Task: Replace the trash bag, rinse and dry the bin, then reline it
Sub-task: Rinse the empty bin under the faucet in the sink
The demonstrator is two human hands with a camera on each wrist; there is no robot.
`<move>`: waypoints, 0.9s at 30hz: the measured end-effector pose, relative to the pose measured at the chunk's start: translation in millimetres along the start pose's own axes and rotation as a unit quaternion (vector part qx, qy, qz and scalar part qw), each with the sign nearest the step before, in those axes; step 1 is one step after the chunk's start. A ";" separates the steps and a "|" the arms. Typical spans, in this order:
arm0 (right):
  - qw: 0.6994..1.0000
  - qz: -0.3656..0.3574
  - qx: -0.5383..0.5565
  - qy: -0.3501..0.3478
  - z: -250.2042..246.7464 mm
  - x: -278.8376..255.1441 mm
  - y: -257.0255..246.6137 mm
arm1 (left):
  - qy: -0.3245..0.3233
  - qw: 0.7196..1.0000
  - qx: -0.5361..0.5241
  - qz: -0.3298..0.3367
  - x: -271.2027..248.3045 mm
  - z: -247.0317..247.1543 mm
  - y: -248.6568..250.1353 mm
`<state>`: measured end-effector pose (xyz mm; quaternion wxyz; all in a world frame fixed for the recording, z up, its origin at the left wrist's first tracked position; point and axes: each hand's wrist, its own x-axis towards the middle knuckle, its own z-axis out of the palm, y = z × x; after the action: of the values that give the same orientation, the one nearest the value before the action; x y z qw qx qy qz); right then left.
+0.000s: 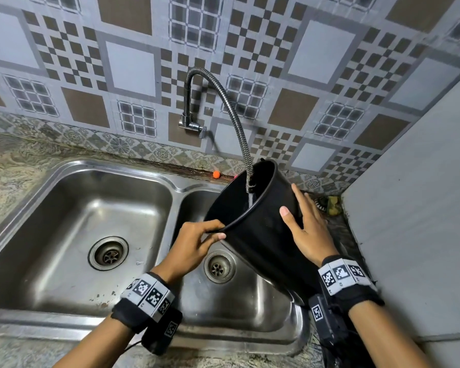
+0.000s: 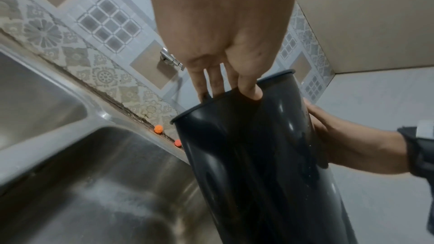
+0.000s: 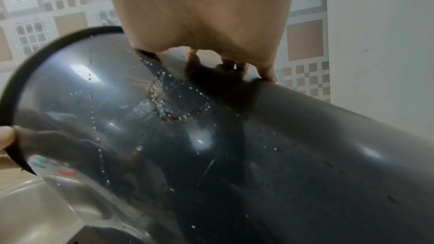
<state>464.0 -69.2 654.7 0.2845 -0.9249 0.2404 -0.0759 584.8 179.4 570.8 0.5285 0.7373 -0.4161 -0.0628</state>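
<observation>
A: Grip? Left hand (image 1: 190,244) pinches the rim; right hand (image 1: 307,229) lies flat-fingered on the wall of the bin (image 1: 260,232), tilted at centre right over the sink (image 1: 149,324).

B: Hazard? Wet plastic; filling from the faucet hose (image 1: 237,128) adds weight, so it may slip.

No readable text, brand or number shows; the wristbands (image 1: 148,292) carry only black-and-white square code markers.

We cannot see the bin's (image 1: 260,235) base or inside bottom; the bin hides the right hand's (image 1: 307,229) palm.
</observation>
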 end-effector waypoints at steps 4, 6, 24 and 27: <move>1.000 -0.008 -0.001 0.000 -4.8 -3.3 -2.2 | 0.009 0.999 -0.031 -0.016 -0.4 4.7 2.0; 0.999 -0.036 -0.034 -0.009 -9.3 -3.6 -14.3 | 0.002 0.999 -0.030 -0.021 0.8 6.1 2.8; 0.959 -0.205 -0.166 -0.104 -56.4 40.7 -60.9 | -0.075 0.988 0.125 0.052 10.7 -6.5 -12.3; 0.963 -0.197 -0.153 -0.106 -60.6 39.2 -64.5 | -0.068 0.983 0.155 0.064 9.1 -2.4 -21.6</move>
<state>507.4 -71.4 741.2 0.1432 -0.9892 0.0307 0.0054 603.8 177.0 557.0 0.3810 0.7761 -0.5024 -0.0131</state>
